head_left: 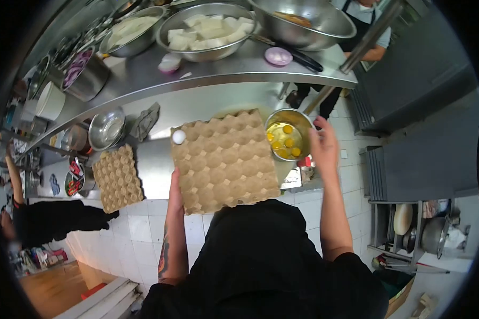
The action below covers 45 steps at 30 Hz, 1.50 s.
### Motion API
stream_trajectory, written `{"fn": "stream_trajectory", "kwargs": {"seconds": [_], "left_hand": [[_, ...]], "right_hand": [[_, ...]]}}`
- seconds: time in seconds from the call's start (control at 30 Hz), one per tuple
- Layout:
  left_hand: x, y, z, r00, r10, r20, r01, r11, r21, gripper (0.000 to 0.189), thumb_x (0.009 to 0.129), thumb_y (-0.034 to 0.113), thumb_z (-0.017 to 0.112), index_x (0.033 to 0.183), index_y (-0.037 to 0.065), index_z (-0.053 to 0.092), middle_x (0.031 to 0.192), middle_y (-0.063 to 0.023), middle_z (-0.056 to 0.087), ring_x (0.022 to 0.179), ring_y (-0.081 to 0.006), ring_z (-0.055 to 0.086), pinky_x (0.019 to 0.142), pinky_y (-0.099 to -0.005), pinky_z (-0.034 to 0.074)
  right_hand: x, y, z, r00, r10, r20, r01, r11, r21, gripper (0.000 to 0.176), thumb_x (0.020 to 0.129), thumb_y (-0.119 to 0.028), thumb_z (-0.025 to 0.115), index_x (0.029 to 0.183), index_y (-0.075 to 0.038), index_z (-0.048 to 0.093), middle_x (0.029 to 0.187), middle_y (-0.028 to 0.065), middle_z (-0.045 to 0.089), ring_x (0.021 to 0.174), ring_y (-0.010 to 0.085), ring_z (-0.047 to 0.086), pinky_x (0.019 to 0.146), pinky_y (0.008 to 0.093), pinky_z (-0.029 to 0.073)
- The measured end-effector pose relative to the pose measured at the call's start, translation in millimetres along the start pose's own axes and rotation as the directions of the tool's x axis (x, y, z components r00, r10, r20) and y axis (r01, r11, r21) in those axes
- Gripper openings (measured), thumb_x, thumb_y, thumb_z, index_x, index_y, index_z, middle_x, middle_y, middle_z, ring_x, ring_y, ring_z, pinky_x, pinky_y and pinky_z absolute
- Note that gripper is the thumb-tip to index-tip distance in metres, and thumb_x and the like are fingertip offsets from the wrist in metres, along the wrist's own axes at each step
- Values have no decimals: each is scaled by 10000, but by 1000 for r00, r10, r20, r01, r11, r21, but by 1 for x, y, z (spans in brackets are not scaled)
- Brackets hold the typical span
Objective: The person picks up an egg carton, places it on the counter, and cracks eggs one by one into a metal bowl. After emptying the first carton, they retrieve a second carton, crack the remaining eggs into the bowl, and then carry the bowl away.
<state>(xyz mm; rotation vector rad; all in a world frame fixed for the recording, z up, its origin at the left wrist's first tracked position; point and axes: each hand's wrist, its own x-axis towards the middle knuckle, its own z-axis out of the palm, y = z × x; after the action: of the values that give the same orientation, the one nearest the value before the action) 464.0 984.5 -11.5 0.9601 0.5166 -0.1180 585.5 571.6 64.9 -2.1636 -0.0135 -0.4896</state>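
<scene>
A large cardboard egg tray (226,165) lies level in front of my body. One white egg (179,137) sits in its far left corner, and its other cups are bare. My left hand (176,192) grips the tray's left edge, its fingers partly hidden beneath. Right of the tray stands a metal pot (307,125) with several raw egg yolks (289,142) in clear egg white. My right hand (323,144) is beside the pot's right rim, fingers loosely spread with nothing visible in them.
A second egg tray (118,178) lies to the left, near a metal bowl (107,129) and grey cloth (145,121). The raised shelf (223,68) holds a bowl of white blocks (210,33), cut onions (278,56) and a black-handled knife (306,61). Other people stand at left and far right.
</scene>
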Motion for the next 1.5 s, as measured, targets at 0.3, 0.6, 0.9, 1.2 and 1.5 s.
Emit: {"fn": "stream_trajectory", "kwargs": {"seconds": [0.3,0.6,0.9,1.2,1.5], "left_hand": [[-17,20,25,1000,-2,-8,2,999,36,677,1038,554,458,1492,51,449,1444,-115,561,1271,-258,579,1060,-384,468],[-8,11,14,998,-43,50,43,999,11,677,1047,548,427,1496,41,446,1435,-127,569,1266,-270,586,1058,-389,474],[-16,19,27,1000,3,26,-4,998,67,699,1046,555,416,1522,43,410,1471,-143,536,1304,-290,556,1084,-407,452],[-15,15,23,1000,2,20,-3,998,55,717,1043,558,417,1531,32,394,1488,-144,519,1322,-294,540,1095,-409,443],[-20,23,33,1000,5,23,-7,998,60,716,1041,552,431,1534,35,389,1502,-149,505,1331,-301,534,1097,-412,444]], "right_hand": [[-10,-192,241,603,-513,611,585,805,98,483,849,-152,730,1313,-69,626,1156,150,681,1153,353,612,959,468,504],[11,-111,110,706,-191,682,-402,685,607,288,945,-95,711,1224,-41,659,1161,72,707,990,166,708,765,293,580],[62,75,0,883,468,-23,-219,455,863,368,1030,-185,612,1354,-30,529,1146,147,681,820,196,696,717,321,585],[54,36,-9,879,390,275,-415,338,845,344,1043,-200,583,1340,-52,495,1052,84,657,736,133,582,643,292,467],[32,30,19,961,45,274,-148,917,370,276,1071,-216,549,1313,-108,474,967,32,587,790,129,543,722,304,482]]}}
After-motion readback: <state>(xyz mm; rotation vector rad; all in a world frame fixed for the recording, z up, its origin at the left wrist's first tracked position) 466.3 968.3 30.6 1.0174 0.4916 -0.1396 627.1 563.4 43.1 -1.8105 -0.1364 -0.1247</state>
